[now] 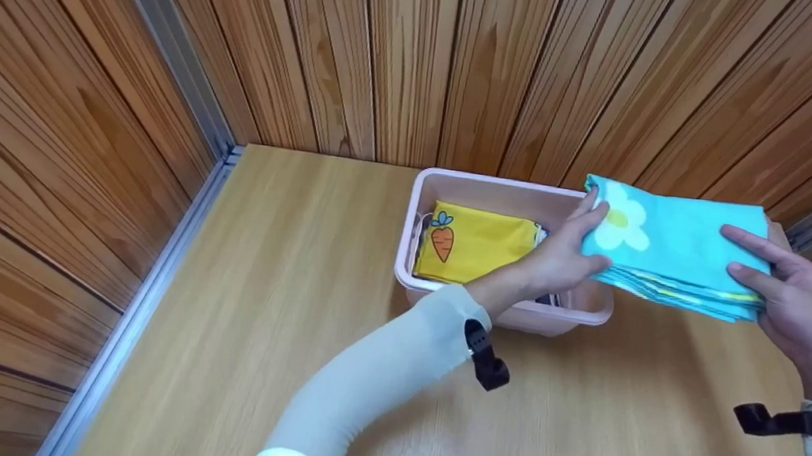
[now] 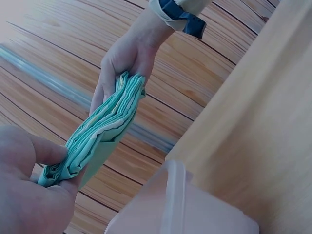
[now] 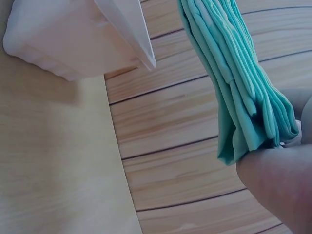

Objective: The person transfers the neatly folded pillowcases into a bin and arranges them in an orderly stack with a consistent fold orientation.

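Observation:
A thick folded turquoise cloth point(image 1: 684, 238) with a white and yellow flower print is held up in the air by both hands. My left hand point(image 1: 566, 249) pinches its left end, thumb below and fingers on top. The right hand point(image 1: 802, 300) grips the opposite end, with two fingers lying over the upper face. Many stacked layers show along the cloth's edge point(image 2: 105, 119) in the left wrist view. Beneath the left hand and forearm stands a pale pink plastic bin point(image 1: 414, 259). Inside it lies a folded yellow cloth point(image 1: 488, 240) with a carrot print, partly covered by that hand.
The bin stands on a light wooden table point(image 1: 279, 283) near its back edge. Wood-panelled walls point(image 1: 409, 55) rise behind and at the left, with a metal rail point(image 1: 141, 306) along the table's left side. Darker items show beside the yellow cloth in the bin.

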{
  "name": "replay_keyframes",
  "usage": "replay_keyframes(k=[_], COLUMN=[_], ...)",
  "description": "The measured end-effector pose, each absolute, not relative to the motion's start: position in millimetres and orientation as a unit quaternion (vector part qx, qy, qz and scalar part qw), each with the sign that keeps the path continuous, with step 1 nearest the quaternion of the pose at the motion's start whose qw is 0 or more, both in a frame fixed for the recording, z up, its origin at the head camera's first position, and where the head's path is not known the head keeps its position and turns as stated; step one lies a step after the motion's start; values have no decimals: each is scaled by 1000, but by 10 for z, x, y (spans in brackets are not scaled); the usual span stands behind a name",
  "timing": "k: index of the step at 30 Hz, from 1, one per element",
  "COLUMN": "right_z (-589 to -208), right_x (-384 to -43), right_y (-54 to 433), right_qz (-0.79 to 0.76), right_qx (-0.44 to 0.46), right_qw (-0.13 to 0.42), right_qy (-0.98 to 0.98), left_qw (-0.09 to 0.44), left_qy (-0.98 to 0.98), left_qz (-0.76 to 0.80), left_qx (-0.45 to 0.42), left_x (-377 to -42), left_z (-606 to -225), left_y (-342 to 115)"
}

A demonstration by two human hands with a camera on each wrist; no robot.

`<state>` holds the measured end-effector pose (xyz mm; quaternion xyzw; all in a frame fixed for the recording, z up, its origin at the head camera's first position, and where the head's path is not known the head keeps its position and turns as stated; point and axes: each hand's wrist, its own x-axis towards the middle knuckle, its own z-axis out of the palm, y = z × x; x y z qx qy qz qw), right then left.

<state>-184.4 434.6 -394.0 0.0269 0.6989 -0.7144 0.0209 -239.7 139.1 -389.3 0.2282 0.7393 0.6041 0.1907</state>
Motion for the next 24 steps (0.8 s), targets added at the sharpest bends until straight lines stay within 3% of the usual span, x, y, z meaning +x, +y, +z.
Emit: replay_keyframes(k=[7, 24], right_z=[-3890, -3916], right_x=[-1895, -2150], right_y=[4206, 3630], right_qz=[-716, -726], right_qx=[37, -43], right_qw=[39, 39], right_qy=[696, 685], left_qw=[190, 183], left_qy=[735, 741], left_qz=[611, 612], left_qx=[223, 208], left_x=[-2430, -2507], left_z=[-3896, -3882], left_y=[1225, 602])
